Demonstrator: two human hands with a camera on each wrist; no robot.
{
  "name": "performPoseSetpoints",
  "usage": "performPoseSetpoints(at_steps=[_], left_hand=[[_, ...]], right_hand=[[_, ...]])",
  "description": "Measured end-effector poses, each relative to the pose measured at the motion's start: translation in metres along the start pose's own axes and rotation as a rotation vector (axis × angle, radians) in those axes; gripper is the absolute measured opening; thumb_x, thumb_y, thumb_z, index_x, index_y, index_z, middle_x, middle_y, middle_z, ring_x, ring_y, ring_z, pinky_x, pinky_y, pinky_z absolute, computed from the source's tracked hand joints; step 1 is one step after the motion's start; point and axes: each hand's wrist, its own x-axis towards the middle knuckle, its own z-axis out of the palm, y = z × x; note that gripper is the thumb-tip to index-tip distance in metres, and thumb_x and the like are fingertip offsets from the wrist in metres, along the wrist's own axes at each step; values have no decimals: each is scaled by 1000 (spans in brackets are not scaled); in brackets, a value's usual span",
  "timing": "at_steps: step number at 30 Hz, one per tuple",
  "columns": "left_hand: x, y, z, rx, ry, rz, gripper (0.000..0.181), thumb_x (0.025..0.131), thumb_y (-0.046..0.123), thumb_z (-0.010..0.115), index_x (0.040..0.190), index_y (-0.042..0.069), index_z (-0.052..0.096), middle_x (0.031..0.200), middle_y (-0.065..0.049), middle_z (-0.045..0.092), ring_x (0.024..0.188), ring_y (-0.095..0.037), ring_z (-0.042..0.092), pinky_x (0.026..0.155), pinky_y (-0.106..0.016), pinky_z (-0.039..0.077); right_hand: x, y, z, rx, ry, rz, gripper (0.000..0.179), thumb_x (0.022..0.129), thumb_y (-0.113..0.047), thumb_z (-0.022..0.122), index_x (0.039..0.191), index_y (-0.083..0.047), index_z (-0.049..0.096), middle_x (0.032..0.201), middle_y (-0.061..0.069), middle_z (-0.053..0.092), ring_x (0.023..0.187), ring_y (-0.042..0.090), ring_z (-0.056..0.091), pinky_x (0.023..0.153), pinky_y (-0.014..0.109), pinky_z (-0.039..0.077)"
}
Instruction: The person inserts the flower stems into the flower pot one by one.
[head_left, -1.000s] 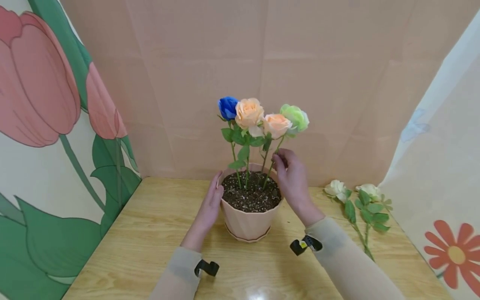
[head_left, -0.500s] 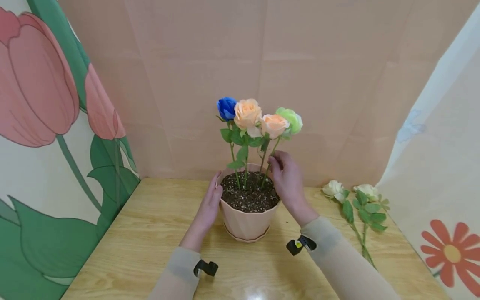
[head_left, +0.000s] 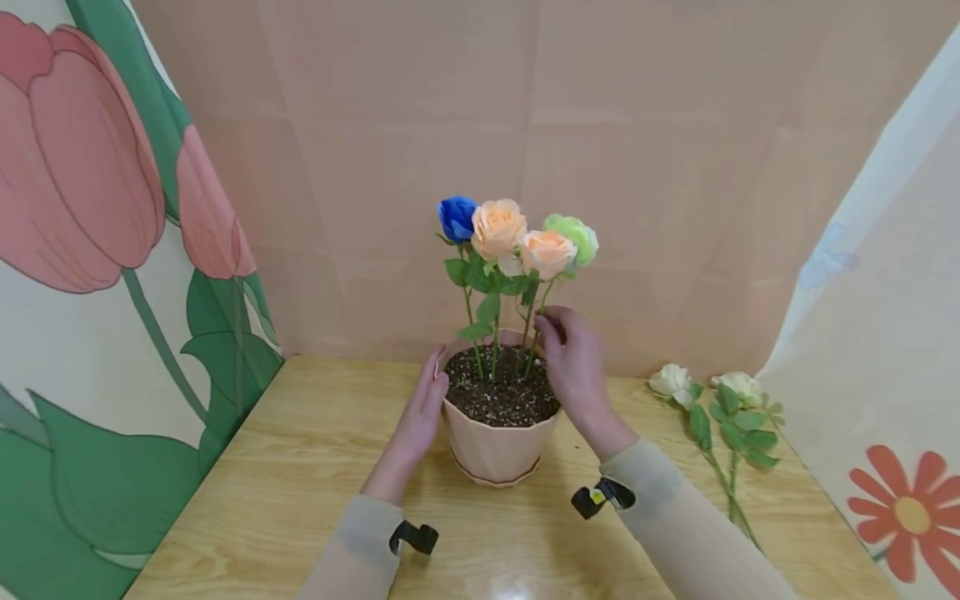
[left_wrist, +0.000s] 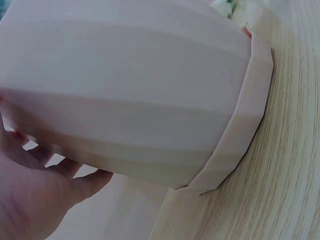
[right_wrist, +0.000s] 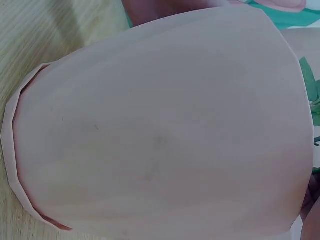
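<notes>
A pink faceted flower pot (head_left: 498, 450) filled with dark soil (head_left: 498, 400) stands on the table. Out of the soil rise a blue rose (head_left: 457, 219), a peach rose (head_left: 498, 228), a second peach rose (head_left: 547, 254) and a pale green rose (head_left: 573, 237). My left hand (head_left: 422, 408) rests against the pot's left side with its fingers extended; the left wrist view shows these fingers (left_wrist: 90, 184) along the pot wall. My right hand (head_left: 576, 358) pinches the green rose's stem (head_left: 542, 304) above the soil. In the right wrist view the pot wall hides most of that hand.
Two white roses, one at the left (head_left: 672, 383) and one at the right (head_left: 738, 386), lie with leafy stems on the right of the wooden table (head_left: 300, 467). A pink cloth backdrop (head_left: 390, 125) hangs behind. Floral panels flank both sides.
My right hand has shifted slightly left with the green rose's stem, and its bloom has moved left and a little lower, behind the front peach rose. The left hand stays at the pot.
</notes>
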Motion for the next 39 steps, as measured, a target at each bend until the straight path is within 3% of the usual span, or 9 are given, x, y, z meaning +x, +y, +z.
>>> performPoseSetpoints(at_steps=[11, 22, 30, 39], left_hand=[[0, -3, -3, 2, 5, -4, 60, 121, 42, 32, 178, 27, 21, 184, -6, 16, 167, -40, 16, 131, -69, 13], [-1, -2, -3, -6, 0, 9, 60, 121, 38, 34, 178, 25, 21, 184, -8, 17, 167, -39, 16, 131, -68, 14], [-1, -3, -2, -17, -9, 8, 60, 122, 39, 32, 178, 25, 19, 184, -9, 15, 167, -39, 15, 131, -69, 12], [0, -4, -1, 6, 5, 19, 59, 121, 36, 32, 178, 22, 22, 183, -10, 17, 167, -41, 16, 131, -69, 12]], right_hand=[[-1, -1, -4, 6, 18, 79, 25, 113, -21, 68, 122, 0, 78, 91, 11, 75, 79, 22, 69, 61, 22, 52], [-1, 2, -15, 10, 5, 112, 33, 114, -29, 66, 126, 0, 77, 103, 13, 79, 85, 26, 74, 70, 22, 57], [0, 7, -19, 10, 33, 55, 25, 113, -19, 67, 120, 2, 79, 98, 13, 79, 82, 26, 74, 68, 14, 55], [8, -6, -21, 30, 68, -55, 18, 112, -14, 68, 119, 0, 77, 98, 12, 79, 83, 24, 75, 71, 15, 56]])
